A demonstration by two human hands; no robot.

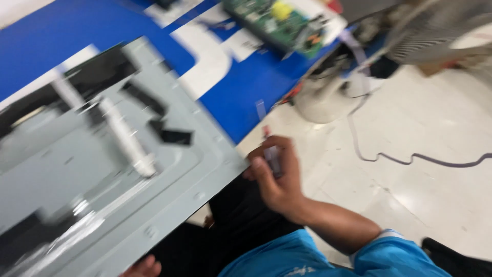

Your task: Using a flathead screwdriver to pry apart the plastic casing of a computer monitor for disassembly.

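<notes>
A large grey metal panel (102, 169) with black tape patches and a white strip lies on the blue table (246, 87); the view is blurred. My right hand (277, 179) is at the panel's right corner, fingers pinched on a thin pale strip (271, 154) with a reddish tip. Only a few fingers of my left hand (143, 268) show at the bottom, by the panel's lower edge; whether they grip anything is hidden. My blue sleeve fills the lower right.
A green circuit board (279, 23) rests at the table's far end. To the right stands a fan (441, 31) with its round base (323, 97) on the pale floor. A thin cable (410, 159) trails across the floor.
</notes>
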